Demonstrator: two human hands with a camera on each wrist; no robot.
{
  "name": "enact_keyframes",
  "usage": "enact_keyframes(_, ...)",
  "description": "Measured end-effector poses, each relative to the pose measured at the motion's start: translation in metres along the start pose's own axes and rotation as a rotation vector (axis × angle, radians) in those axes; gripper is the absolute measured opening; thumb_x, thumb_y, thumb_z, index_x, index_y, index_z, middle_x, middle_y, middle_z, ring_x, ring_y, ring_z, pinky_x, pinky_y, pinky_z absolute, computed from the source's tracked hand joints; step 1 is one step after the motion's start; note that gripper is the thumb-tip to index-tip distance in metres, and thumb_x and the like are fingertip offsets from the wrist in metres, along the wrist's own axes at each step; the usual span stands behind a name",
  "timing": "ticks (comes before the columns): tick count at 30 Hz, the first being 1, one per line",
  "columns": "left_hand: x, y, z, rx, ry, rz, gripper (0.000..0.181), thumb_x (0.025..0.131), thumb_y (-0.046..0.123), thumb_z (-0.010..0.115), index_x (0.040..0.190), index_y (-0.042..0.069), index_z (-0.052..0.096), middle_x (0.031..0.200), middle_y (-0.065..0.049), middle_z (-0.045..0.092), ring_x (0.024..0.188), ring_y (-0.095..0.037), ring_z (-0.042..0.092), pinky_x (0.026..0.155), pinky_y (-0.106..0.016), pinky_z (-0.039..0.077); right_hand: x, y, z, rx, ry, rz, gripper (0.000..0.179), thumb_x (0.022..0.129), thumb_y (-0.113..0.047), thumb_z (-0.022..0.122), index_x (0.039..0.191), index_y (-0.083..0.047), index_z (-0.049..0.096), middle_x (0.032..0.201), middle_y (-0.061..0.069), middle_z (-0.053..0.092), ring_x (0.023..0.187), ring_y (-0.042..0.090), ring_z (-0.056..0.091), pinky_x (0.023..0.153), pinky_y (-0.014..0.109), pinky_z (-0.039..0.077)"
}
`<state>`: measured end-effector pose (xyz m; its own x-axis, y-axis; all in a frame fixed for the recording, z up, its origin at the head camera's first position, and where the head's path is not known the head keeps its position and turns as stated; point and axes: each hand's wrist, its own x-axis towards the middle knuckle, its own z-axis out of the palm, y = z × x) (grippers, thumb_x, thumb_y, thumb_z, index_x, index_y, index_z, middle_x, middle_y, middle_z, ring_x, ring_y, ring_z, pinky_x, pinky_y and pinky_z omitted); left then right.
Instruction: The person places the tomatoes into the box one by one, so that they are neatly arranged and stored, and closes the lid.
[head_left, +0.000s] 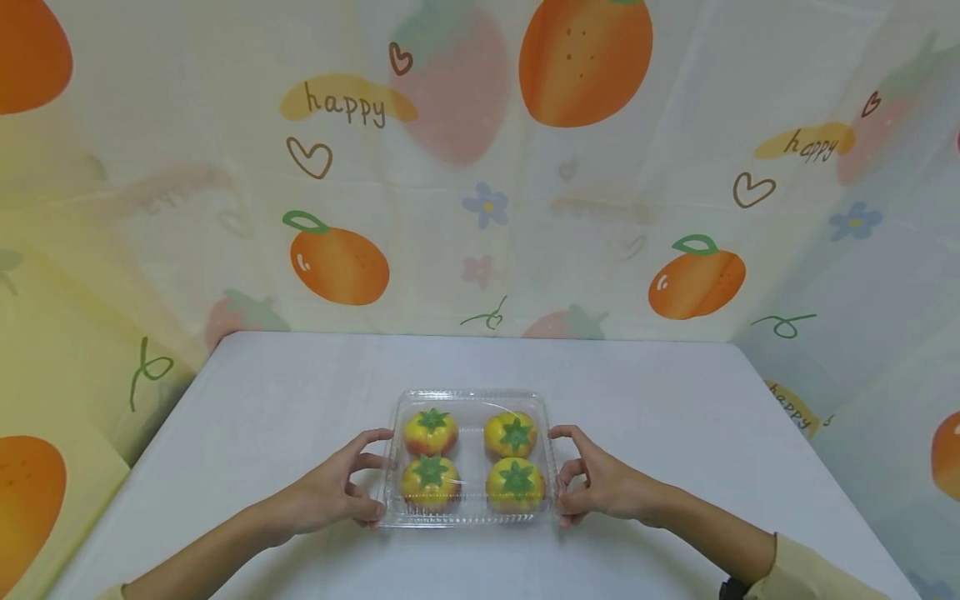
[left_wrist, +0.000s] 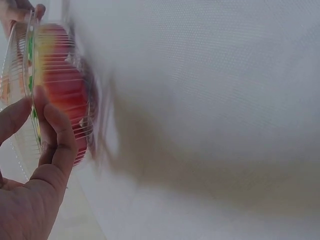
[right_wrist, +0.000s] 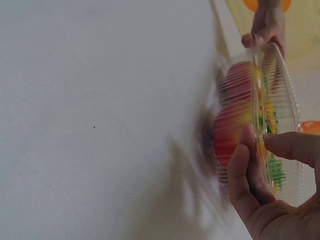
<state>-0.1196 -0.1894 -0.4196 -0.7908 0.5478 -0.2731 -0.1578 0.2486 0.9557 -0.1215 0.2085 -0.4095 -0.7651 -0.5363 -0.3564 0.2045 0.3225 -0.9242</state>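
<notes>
A clear plastic clamshell box (head_left: 471, 396) is closed, low over the white table near its front. Inside it, several round yellow-and-red fruits (head_left: 516, 492) with green star-shaped tops stand in two columns. My left hand (head_left: 322, 492) pinches the left side of the box's rim; in the left wrist view, its thumb and fingers meet at the ridged plastic edge (left_wrist: 31, 65). On the opposite side, my right hand (head_left: 611, 483) grips the rim between thumb and curled fingers. The right wrist view shows the fruits' red undersides (right_wrist: 232, 132) through the ribbed wall.
The white table (head_left: 300, 375) extends behind the box and to both sides. Hung cloth (head_left: 480, 250) printed with oranges, strawberries and hearts encloses the back and sides. A dark band (head_left: 733, 588) shows at the right sleeve.
</notes>
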Motion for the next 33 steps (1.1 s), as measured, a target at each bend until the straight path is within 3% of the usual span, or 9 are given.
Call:
enact_keyframes(14,-0.0012,0.0024,-0.0008,0.017,-0.019,0.020,0.095,0.084,0.002,0.076,0.156,0.011,0.014,0.147,-0.037,0.031,0.078,-0.029,0.067,0.075,-0.037,0.058,0.0004,-0.0007,0.0000,-0.008,-0.017,0.013,0.086,0.086,0.002,0.069,0.150,-0.015,0.015,0.094,0.013,0.052,0.074,0.029,0.070,0.074,0.042,0.060)
enact_keyframes(33,0.0003,-0.0010,0.0037,-0.017,0.025,-0.007,0.096,0.082,-0.004,0.074,0.156,0.013,0.015,0.148,-0.035,0.031,0.076,-0.027,0.066,0.074,-0.039,0.058,0.0018,-0.0035,0.0020,-0.035,-0.030,0.009,0.085,0.088,0.003,0.068,0.149,-0.013,0.011,0.094,0.015,0.052,0.074,0.027,0.069,0.075,0.039,0.059)
